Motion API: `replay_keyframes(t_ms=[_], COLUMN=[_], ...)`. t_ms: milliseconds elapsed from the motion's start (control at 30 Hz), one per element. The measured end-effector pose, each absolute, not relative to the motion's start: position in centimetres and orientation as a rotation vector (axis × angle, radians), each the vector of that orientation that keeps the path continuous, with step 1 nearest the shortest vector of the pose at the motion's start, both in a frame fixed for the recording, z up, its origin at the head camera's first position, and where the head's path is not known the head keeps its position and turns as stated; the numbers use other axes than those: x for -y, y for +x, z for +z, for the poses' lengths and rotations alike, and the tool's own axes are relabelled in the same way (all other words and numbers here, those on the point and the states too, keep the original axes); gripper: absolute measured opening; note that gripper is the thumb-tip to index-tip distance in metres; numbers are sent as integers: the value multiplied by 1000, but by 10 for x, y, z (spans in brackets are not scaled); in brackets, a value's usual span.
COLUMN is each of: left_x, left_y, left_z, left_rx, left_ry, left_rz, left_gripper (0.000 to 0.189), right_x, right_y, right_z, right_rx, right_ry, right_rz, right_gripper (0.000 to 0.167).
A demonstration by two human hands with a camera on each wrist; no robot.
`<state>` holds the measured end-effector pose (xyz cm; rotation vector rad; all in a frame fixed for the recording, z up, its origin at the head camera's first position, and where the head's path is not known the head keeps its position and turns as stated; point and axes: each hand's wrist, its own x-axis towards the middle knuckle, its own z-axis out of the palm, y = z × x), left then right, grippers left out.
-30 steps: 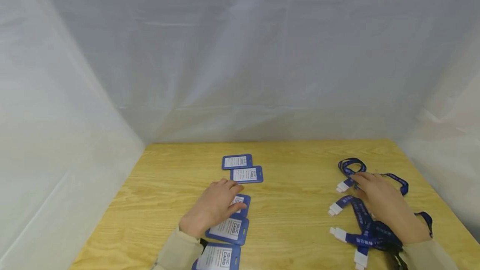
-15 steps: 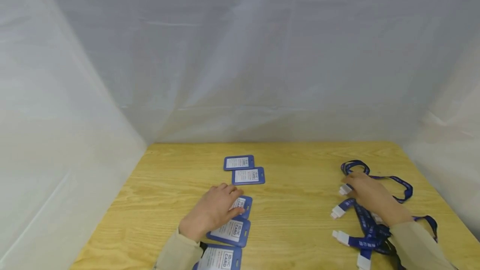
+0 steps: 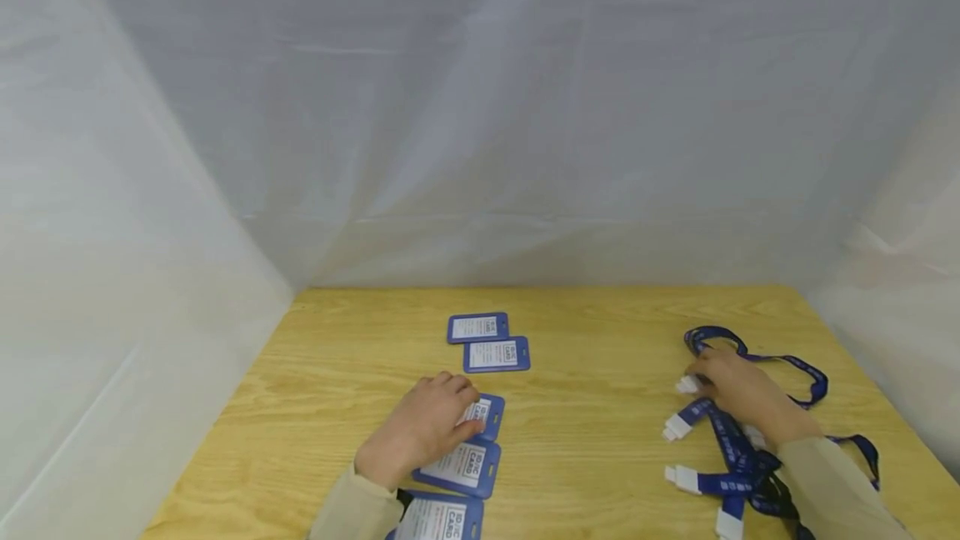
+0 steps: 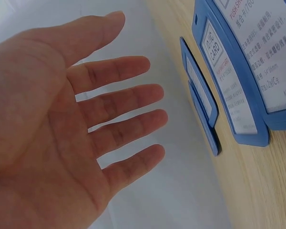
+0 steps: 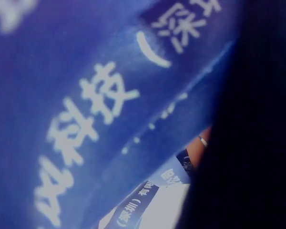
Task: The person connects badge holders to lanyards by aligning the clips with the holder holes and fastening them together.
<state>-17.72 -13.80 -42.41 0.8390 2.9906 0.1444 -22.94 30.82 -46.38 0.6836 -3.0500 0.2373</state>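
My left hand (image 3: 423,423) hovers with spread, nearly straight fingers over a blue ID card holder (image 3: 492,417); its palm (image 4: 52,119) holds nothing in the left wrist view. Two more card holders (image 3: 468,469) (image 3: 442,519) lie nearer me, partly covered by the hand and sleeve. On the right, my right hand (image 3: 750,394) pinches a dark blue lanyard (image 3: 817,377) close to its white clip (image 3: 686,385); the fingertips are partly hidden. White-lettered lanyard strap (image 5: 95,114) fills most of the right wrist view, with only a sliver of finger (image 5: 196,151) showing.
Two card holders (image 3: 477,327) (image 3: 497,355) overlap farther back. Several tangled blue lanyards (image 3: 727,440) with white clips (image 3: 684,479) lie beneath and in front of my right forearm. White sheeting (image 3: 480,148) walls off the back and sides of the wooden table (image 3: 592,432).
My right hand has drawn its fingers in on the far lanyard beside the white clip, and the clip has shifted slightly. My left hand has stayed almost still.
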Motion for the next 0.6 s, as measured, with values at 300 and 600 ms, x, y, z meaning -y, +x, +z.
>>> replay_keyframes(t_ms=[300,600], left_x=[138,139], left_y=[-178,-179], left_z=[-421,-420], left_rx=[-2997,-2989], left_ry=[818,820], left_rz=[176,162], left_gripper=[37,42], right_x=[-305,-306], right_y=[-227,-226], right_z=[-456,-449], right_rx=[3029,2964], right_ry=[562,649], right_rz=[380,346], right_gripper=[25,29])
